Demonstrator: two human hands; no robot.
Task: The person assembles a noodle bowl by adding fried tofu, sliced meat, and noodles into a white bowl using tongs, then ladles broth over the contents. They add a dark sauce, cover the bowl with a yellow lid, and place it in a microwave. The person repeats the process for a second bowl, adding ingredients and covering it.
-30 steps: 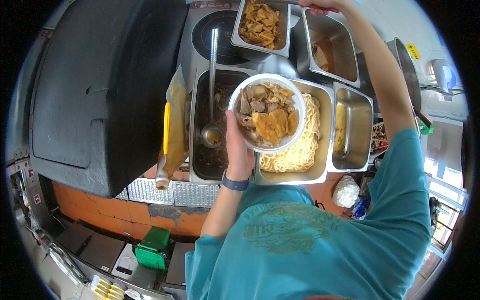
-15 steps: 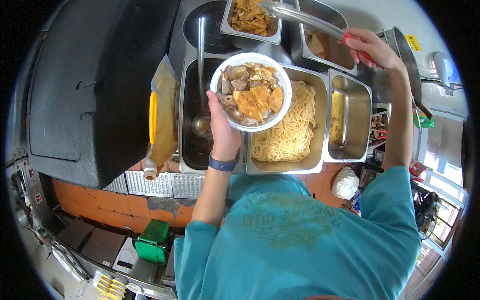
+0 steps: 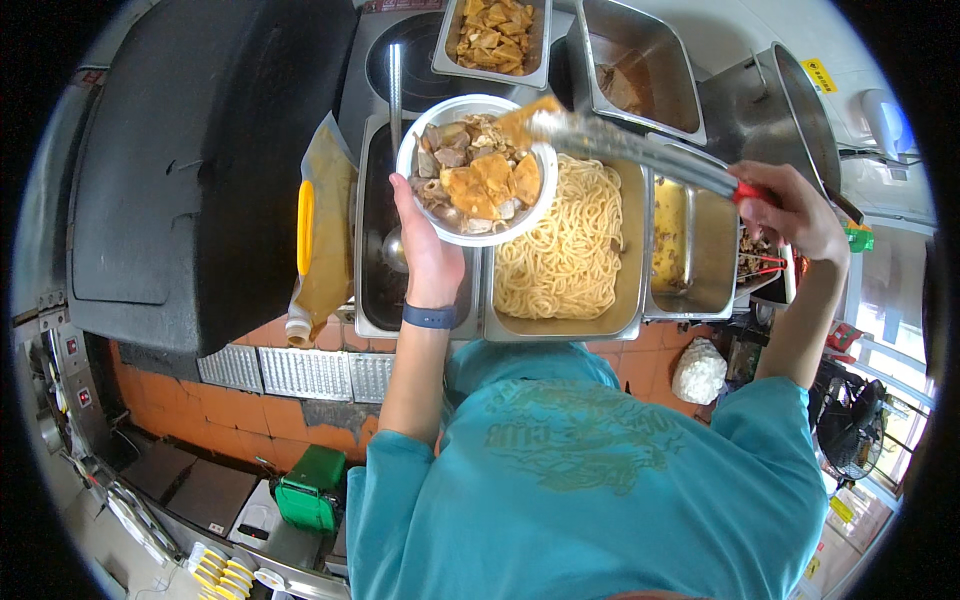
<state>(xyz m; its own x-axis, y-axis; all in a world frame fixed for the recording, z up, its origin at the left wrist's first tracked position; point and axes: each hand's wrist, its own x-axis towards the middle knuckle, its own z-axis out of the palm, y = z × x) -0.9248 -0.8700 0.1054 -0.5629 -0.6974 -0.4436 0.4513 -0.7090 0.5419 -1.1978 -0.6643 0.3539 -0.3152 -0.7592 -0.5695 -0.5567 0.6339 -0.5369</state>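
Note:
My left hand [image 3: 432, 255] holds a white round bowl [image 3: 550, 190] from below and its left side, thumb on the rim. Grey-brown meat chunks and golden-brown flat pieces [image 3: 480, 188] fill the bowl. My right hand [image 3: 795, 212] is closed round the red grip of metal tongs [image 3: 640, 150]. Their tips, blurred by motion, hold an orange-brown piece [image 3: 530, 118] over the bowl's upper right rim. Just beyond the bowl stands a steel pan of similar golden-brown pieces [image 3: 497, 38]. Below the bowl and tongs, a deep pan holds pale noodles [image 3: 565, 250].
A ladle [image 3: 396, 100] leans in a dark-filled pan left of the noodles. Right of them is a pan with yellow liquid [image 3: 672, 230]. A pouch with a yellow handle [image 3: 306, 228] stands beside a large black box [image 3: 200, 190]. A big pot [image 3: 770, 120] stands far right.
The tongs have come from the far pan toward the bowl, now with a piece in their tips. My right hand has moved nearer and right; the bowl has shifted slightly left.

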